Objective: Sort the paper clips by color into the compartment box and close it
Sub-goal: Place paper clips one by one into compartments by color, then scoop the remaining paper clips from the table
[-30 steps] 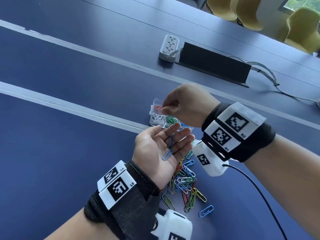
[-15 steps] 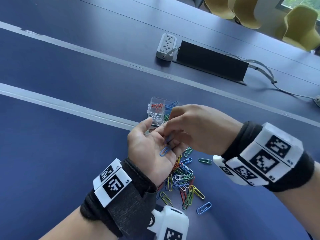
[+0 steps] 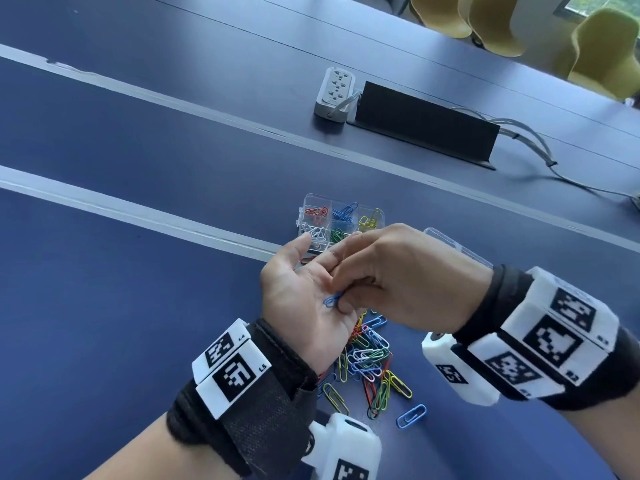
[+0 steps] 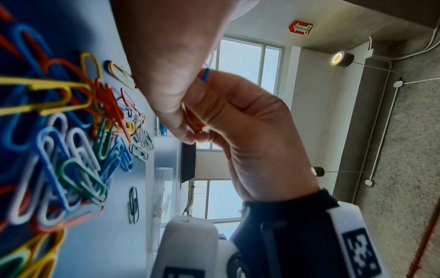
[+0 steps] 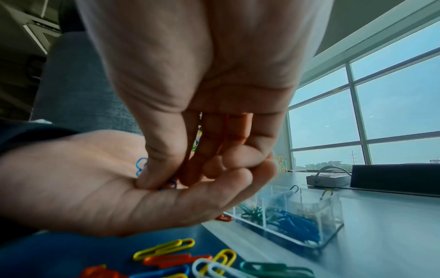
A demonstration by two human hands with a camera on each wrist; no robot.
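My left hand [image 3: 304, 289] is held palm up and open above the table, with blue paper clips [image 3: 331, 301] lying on the palm. My right hand [image 3: 341, 299] reaches into that palm from the right, its thumb and fingers pinching a blue clip [image 5: 140, 167]. The clear compartment box [image 3: 300, 220] stands just beyond the hands with red, blue, yellow, white and green clips in separate cells. Its clear lid [image 3: 450, 244] lies open behind my right hand. A mixed pile of loose clips [image 3: 367, 358] lies on the table under my wrists.
A single blue clip [image 3: 410, 415] lies apart, right of the pile. A red clip [image 5: 223, 218] lies beside the box. At the back are a white power strip [image 3: 334, 91], a black cable cover [image 3: 426, 129] and yellow chairs [image 3: 606, 53].
My right hand came back from over the box to the left palm and now pinches a blue clip there. The box's cells are uncovered in view.
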